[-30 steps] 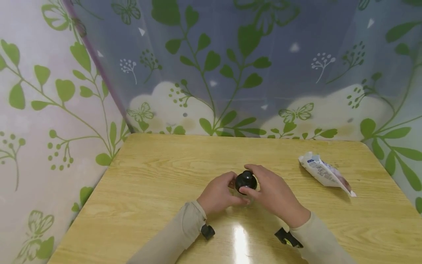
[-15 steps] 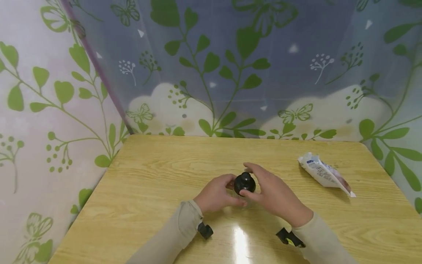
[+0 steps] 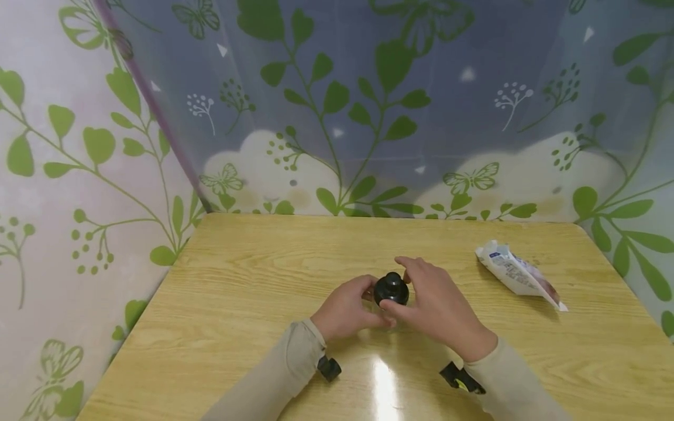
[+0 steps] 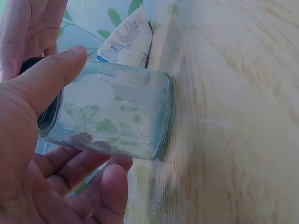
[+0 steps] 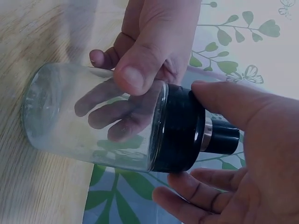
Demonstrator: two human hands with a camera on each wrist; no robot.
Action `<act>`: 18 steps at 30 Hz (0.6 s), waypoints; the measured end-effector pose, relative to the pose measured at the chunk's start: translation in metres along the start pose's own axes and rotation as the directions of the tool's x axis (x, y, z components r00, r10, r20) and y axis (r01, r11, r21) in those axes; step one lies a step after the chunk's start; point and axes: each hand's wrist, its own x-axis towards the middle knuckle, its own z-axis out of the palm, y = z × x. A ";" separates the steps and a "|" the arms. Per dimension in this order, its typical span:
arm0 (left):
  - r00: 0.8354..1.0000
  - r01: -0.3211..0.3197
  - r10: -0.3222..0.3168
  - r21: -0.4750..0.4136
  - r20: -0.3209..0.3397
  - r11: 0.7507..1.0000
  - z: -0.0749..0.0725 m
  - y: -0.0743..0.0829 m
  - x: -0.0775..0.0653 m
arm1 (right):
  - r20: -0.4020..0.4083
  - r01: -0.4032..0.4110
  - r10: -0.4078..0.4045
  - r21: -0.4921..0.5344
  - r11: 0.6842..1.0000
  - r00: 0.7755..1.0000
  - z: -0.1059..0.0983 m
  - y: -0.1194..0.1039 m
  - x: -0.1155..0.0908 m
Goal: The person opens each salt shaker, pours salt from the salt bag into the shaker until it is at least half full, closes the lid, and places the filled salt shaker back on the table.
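A clear glass jar (image 4: 110, 109) stands upright on the wooden table, capped by a black lid (image 3: 392, 290) with a knob on top. My left hand (image 3: 344, 310) grips the jar's upper body, thumb on one side and fingers curled behind the glass. The right hand (image 3: 439, 307) holds the lid's rim between thumb and fingertips; in the right wrist view its thumb (image 5: 224, 98) lies on one side of the lid and its fingers on the other. The lid sits on the jar's mouth. Through the glass I make out only whitish residue.
A crumpled white plastic packet (image 3: 518, 278) lies on the right part of the table (image 3: 253, 257). Behind and beside the table hang patterned fabric walls (image 3: 326, 117) with green leaves. Black camera mounts (image 3: 329, 368) sit at both wrists.
The jar has stayed nearly in place in the left hand. On the lid, the right hand has shifted slightly, its index finger now spread further from the rim.
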 end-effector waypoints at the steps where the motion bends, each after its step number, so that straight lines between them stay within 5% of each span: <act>1: 1.000 0.001 -0.001 0.001 -0.001 1.000 0.000 0.000 0.000 | 0.003 0.000 0.000 0.004 1.000 1.000 0.000 0.000 0.000; 18: 1.000 -0.004 0.004 0.014 0.000 1.000 0.001 0.000 0.001 | 0.005 0.088 -0.089 0.015 0.996 0.996 0.000 0.003 -0.001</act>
